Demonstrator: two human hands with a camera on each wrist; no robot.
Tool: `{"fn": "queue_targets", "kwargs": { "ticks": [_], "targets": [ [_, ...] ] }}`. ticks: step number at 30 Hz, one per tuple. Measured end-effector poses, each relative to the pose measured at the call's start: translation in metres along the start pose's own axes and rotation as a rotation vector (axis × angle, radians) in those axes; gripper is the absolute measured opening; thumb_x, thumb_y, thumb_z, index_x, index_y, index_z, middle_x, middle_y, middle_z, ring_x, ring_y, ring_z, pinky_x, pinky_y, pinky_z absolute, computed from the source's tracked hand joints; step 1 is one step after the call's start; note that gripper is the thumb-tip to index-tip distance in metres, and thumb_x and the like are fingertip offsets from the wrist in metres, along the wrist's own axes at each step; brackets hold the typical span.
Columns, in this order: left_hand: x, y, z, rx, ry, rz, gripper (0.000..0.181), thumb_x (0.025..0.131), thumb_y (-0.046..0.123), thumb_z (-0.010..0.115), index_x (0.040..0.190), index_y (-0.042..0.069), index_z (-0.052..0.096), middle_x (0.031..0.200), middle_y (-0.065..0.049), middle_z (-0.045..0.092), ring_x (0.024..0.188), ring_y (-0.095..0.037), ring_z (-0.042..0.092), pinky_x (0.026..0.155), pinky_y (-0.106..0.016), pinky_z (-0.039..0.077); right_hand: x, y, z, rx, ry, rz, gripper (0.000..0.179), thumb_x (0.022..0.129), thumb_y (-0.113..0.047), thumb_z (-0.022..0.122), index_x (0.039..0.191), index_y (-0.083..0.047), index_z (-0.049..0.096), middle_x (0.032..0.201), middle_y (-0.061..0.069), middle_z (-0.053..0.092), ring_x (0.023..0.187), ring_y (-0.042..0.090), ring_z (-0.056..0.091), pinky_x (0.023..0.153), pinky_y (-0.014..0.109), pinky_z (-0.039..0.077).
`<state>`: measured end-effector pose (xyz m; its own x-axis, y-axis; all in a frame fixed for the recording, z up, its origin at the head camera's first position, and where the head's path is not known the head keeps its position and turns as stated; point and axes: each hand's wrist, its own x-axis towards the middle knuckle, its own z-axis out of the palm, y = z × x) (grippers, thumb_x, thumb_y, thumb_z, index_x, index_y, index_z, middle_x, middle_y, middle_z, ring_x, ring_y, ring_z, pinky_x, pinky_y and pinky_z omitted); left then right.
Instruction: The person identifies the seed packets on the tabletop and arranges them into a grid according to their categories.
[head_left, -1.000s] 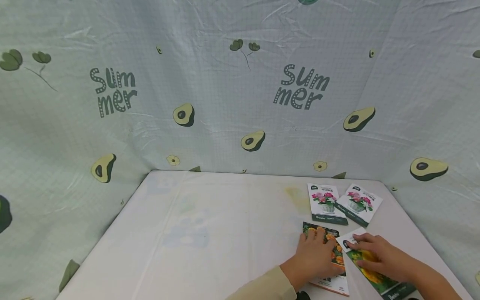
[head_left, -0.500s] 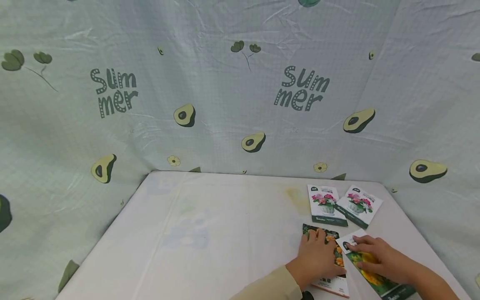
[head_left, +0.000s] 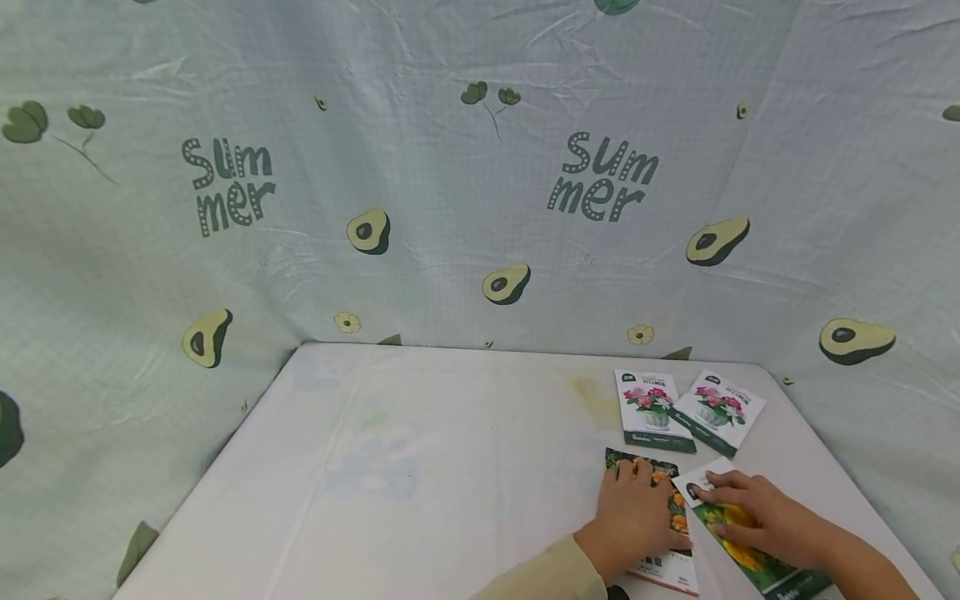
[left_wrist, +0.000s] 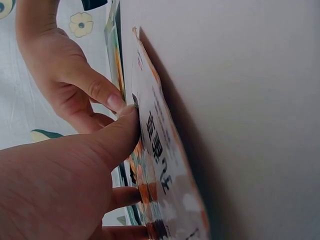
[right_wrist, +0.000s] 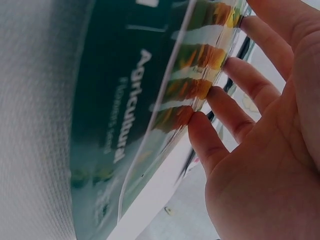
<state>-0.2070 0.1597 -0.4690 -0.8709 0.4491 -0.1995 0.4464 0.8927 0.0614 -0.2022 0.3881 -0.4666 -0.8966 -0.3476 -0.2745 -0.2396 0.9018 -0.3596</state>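
My left hand (head_left: 633,512) lies spread over a seed packet with orange flowers (head_left: 678,502), near the table's right front. In the left wrist view the thumb and fingertips of that hand (left_wrist: 65,175) press on the face of this packet (left_wrist: 162,137). Just right of it, my right hand (head_left: 772,517) rests on a tilted seed packet with yellow flowers (head_left: 750,560). Seen from the right wrist, the fingertips of this hand (right_wrist: 265,135) touch the printed film of the green packet (right_wrist: 117,100), which reads "Agricultural". Both hands cover part of their packets.
Behind the hands lie two white seed packets with pink flowers, a left one (head_left: 651,408) and a right one (head_left: 720,410), their edges overlapping. The white table (head_left: 390,483) stretches away to the left. A printed curtain (head_left: 420,167) encloses its back and sides.
My left wrist and sleeve have shifted slightly to the right, with the fingers still on the orange-flower seed packet. The right hand and all the packets stay in place.
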Motion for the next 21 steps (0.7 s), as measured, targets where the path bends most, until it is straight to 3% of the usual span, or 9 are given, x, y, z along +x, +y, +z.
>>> {"fn": "queue_targets", "kwargs": {
  "ticks": [10,21],
  "targets": [
    [0.0007,-0.0027,-0.0019,-0.003,0.047,0.012,0.074,0.075,0.086,0.063,0.138,0.049,0.056,0.147,0.017,0.049,0.136,-0.013,0.045,0.107,-0.041,0.045,-0.0006,-0.0026,-0.0011,0.008,0.014,0.014,0.057,0.088,-0.048,0.076,0.137,-0.019,0.067,0.148,0.022,0.052,0.126,0.044,0.05,0.098,0.068,0.046],
    [0.001,0.0016,0.001,-0.002,0.036,-0.016,0.071,0.075,0.085,0.063,0.138,0.053,0.055,0.147,0.019,0.049,0.137,-0.015,0.047,0.109,-0.043,0.044,-0.0007,-0.0022,0.0003,0.011,0.011,0.023,0.058,0.088,-0.048,0.076,0.137,-0.019,0.067,0.148,0.022,0.052,0.125,0.043,0.05,0.098,0.069,0.046]
  ]
}}
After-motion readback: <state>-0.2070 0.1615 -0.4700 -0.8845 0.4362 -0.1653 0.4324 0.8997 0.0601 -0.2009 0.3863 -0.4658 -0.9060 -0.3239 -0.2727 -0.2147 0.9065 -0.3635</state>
